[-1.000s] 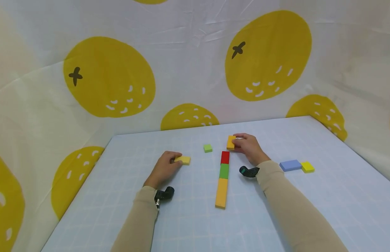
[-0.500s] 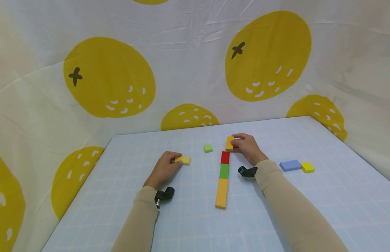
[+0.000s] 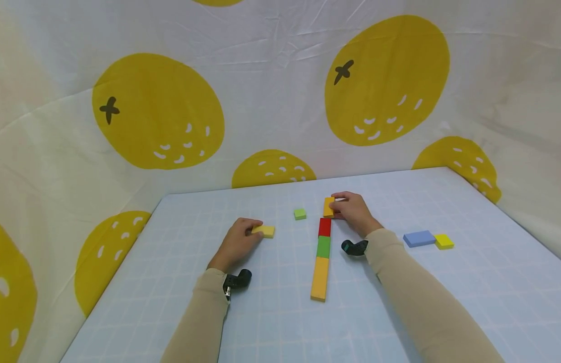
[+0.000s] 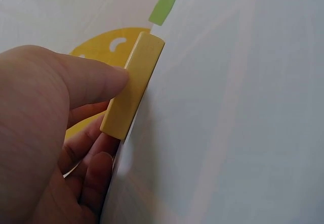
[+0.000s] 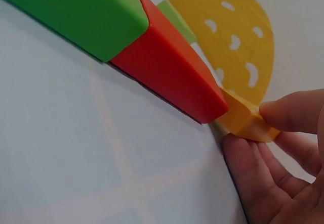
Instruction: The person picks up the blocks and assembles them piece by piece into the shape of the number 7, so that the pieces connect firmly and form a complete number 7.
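My left hand [image 3: 238, 243] pinches a pale yellow block [image 3: 264, 231] between thumb and fingers, low over the table left of centre. In the left wrist view the thumb presses one long side of that yellow block [image 4: 132, 87]. My right hand [image 3: 354, 213] grips an orange block [image 3: 328, 206] at the far end of a row of blocks. That row runs toward me: a red block [image 3: 324, 227], a green block [image 3: 323, 247] and a longer orange block [image 3: 319, 280]. In the right wrist view the held orange block [image 5: 248, 117] is right at the end of the red block [image 5: 172, 62].
A small light green block [image 3: 300, 214] lies between the hands, left of the row. Off to the right, a blue block [image 3: 419, 238] and a bright yellow block [image 3: 444, 241] lie end to end. Behind the table [image 3: 271, 322] hangs a patterned curtain [image 3: 271, 111].
My right hand has shifted slightly left with the orange block, bringing it more in line with the red block. The left hand and its yellow block have stayed in place.
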Demonstrator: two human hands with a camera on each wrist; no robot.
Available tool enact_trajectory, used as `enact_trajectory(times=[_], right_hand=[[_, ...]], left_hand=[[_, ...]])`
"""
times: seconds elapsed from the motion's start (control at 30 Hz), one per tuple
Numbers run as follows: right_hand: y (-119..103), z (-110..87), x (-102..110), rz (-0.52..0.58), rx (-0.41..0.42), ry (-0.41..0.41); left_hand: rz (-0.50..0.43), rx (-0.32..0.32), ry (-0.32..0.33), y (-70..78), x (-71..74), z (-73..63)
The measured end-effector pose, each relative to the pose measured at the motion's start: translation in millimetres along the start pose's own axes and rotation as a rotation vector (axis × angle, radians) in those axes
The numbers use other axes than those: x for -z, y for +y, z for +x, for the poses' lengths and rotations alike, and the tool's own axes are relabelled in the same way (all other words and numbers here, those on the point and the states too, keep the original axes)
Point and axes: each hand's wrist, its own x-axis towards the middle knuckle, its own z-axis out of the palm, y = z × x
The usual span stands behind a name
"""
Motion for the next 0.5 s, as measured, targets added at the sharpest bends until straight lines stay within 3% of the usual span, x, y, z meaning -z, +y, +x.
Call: enact_trajectory(times=[0.5], right_hand=[[-0.9,-0.6,-1.8,-0.061,0.025,-0.021]], left_hand=[[0.007,-0.003,-0.001,-1.2,-0.6,0.7]])
